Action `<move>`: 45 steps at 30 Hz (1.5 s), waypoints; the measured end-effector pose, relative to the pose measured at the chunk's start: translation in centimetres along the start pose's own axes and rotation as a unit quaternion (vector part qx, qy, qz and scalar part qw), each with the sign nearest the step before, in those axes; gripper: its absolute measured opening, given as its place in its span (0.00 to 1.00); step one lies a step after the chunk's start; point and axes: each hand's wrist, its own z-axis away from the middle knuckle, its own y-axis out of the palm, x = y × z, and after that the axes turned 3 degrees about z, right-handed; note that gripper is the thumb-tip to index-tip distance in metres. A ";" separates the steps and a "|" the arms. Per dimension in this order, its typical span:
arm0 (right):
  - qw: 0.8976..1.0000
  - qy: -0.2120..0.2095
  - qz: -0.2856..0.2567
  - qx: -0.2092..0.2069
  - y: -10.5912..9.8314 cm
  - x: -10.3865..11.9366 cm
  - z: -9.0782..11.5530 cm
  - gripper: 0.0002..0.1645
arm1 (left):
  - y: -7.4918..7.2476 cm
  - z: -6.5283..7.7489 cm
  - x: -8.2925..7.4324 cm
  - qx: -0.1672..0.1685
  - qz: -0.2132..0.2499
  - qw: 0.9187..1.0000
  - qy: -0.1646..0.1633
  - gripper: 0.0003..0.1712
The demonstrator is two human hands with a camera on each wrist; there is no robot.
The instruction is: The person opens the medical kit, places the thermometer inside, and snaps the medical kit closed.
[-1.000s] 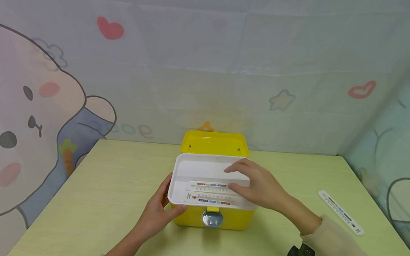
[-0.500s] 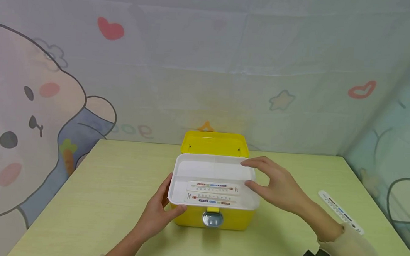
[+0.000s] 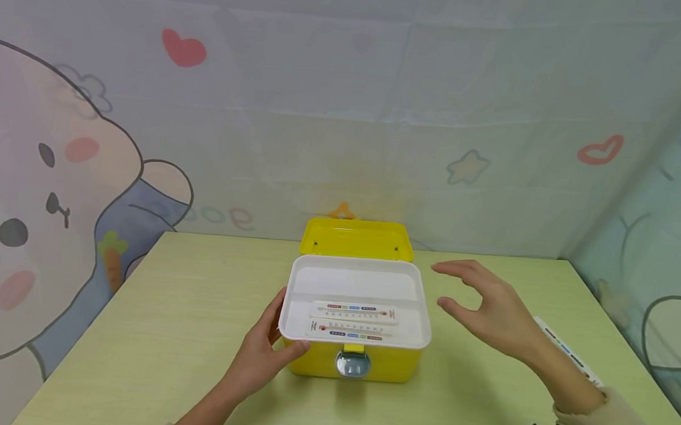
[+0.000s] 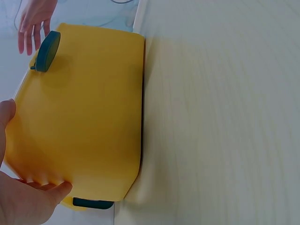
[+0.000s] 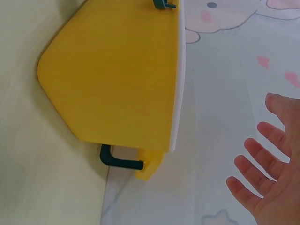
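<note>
A yellow storage box [image 3: 387,366] stands on the table with its lid [image 3: 356,240] tipped back. In its top sits a white tray [image 3: 354,279]. Two white thermometers [image 3: 354,313] lie in the tray's front part, one behind the other. My left hand [image 3: 261,346] holds the box at its left front corner, thumb on the front and fingers along the side. In the left wrist view the fingertips [image 4: 61,188] touch the yellow wall. To the right of the box, my right hand [image 3: 491,307] hovers with spread, slightly bent fingers and holds nothing.
A third thermometer [image 3: 567,347] lies on the table [image 3: 209,283] at the right, partly behind my right forearm. The box front carries a round latch [image 3: 353,364]. A dark green handle [image 5: 122,163] shows in the right wrist view. A printed cloth [image 3: 346,110] hangs behind the table.
My right hand has moved from over the tray out to the right of the box, uncovering the thermometers. My left hand and the box have stayed put.
</note>
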 end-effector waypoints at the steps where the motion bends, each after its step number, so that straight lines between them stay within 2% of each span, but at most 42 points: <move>1: 1.000 0.002 0.000 -0.002 -0.1 -0.1 0.1 0.28 | 0.0 0.0 0.0 0.000 0.000 1.000 0.000 0.52; 11: 0.999 0.047 -0.004 -0.023 -1.1 -1.6 2.1 0.28 | 0.0 0.1 0.2 -0.001 -0.002 1.000 -0.002 0.53; 24: 0.995 0.063 -0.029 -0.078 -3.5 -4.1 5.0 0.34 | 0.1 0.1 0.2 -0.003 -0.001 1.000 -0.007 0.53; 33: 0.988 0.120 -0.040 -0.090 -5.3 -7.0 7.1 0.32 | 0.0 0.0 0.0 -0.003 -0.002 1.000 -0.007 0.53; 45: 0.975 0.195 -0.038 -0.098 -6.3 -9.1 9.5 0.29 | 0.0 0.0 -0.1 -0.001 -0.001 1.000 -0.003 0.53</move>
